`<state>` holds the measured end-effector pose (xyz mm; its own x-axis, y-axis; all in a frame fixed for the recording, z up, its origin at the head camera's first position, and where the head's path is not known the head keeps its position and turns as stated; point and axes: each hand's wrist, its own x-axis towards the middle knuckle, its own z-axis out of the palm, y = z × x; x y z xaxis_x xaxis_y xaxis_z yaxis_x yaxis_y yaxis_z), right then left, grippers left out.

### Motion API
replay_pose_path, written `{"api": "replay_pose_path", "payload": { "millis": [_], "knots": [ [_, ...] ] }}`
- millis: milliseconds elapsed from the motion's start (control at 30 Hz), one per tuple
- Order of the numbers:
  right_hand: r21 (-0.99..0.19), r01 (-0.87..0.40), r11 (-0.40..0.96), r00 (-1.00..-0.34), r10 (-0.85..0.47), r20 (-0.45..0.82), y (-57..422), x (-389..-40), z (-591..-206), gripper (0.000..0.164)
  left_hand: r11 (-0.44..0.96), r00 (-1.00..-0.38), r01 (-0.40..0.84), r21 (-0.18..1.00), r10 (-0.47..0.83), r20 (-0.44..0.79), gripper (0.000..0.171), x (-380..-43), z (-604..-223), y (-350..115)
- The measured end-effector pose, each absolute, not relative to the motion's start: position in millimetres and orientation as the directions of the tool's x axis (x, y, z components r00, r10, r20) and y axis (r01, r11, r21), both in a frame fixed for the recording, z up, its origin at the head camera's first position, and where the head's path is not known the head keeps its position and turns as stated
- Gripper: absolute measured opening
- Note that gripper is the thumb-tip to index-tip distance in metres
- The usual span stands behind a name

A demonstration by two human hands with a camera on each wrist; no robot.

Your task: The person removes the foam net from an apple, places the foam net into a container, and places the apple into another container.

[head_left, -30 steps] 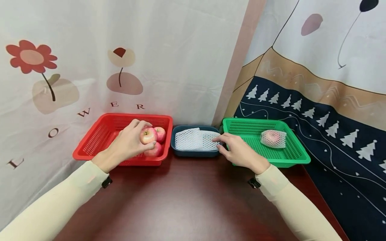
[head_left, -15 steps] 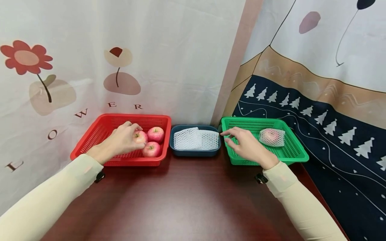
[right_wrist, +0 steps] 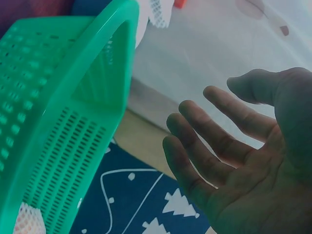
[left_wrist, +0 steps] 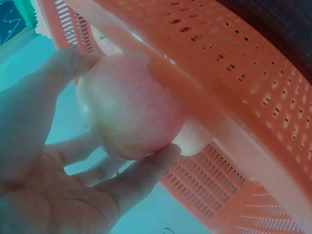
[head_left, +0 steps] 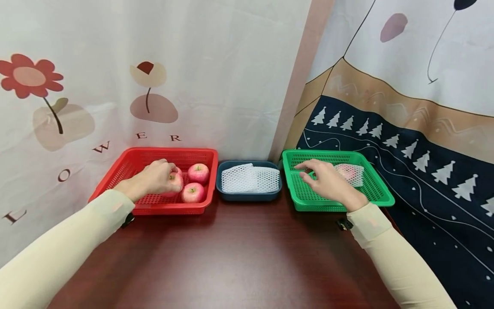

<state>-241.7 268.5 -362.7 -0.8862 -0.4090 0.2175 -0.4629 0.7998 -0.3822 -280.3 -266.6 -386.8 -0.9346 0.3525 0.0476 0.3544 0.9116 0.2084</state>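
Observation:
My left hand (head_left: 154,179) is inside the red basket (head_left: 200,209) and holds an apple (left_wrist: 131,107) between thumb and fingertips, as the left wrist view shows. Just right of it lie two bare apples, one toward the back (head_left: 198,173) and one toward the front (head_left: 193,193). Above the green basket (head_left: 316,206) hovers my right hand (head_left: 328,182), fingers loosely bent and nothing in them. That hand partly covers an apple in a white foam net (head_left: 354,174) lying in the green basket.
Between the two baskets stands a dark blue tray (head_left: 248,197) with white foam nets (head_left: 251,178) in it. All three containers rest on a dark reddish-brown table (head_left: 239,257). Printed curtains (head_left: 231,77) hang close behind.
My left hand has carried the apple left and lower in the red basket, uncovering the two apples beside it. My right hand has moved right, from the blue tray's edge to over the green basket.

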Motion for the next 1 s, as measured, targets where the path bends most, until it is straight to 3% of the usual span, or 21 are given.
{"api": "replay_pose_path", "payload": {
  "millis": [500,600,767,900,1000],
  "knots": [
    [-0.392,-0.393,0.832,-0.919,-0.357,0.166,287.5,-252.6,-368.9,0.034,0.920,-0.915,0.335,0.201,0.369,-0.164,0.047,-284.7,-384.5,-266.7],
    [-0.392,-0.392,0.832,-0.920,-0.359,0.158,290.4,-254.7,-370.5,0.034,0.932,-0.917,0.318,0.172,0.349,-0.194,0.053,-286.1,-388.0,-267.4],
    [-0.397,-0.384,0.834,-0.923,-0.352,0.153,295.0,-257.9,-371.6,0.034,0.926,-0.904,0.345,0.156,0.372,-0.212,0.062,-298.8,-403.9,-278.0],
    [-0.401,-0.375,0.835,-0.927,-0.347,0.144,298.1,-259.5,-370.4,0.034,0.896,-0.879,0.397,0.196,0.433,-0.198,0.057,-320.1,-432.3,-299.1],
    [-0.402,-0.364,0.840,-0.931,-0.337,0.138,300.8,-260.4,-369.9,0.034,0.907,-0.879,0.373,0.197,0.413,-0.237,0.053,-317.8,-431.6,-295.7]
  ]
}}
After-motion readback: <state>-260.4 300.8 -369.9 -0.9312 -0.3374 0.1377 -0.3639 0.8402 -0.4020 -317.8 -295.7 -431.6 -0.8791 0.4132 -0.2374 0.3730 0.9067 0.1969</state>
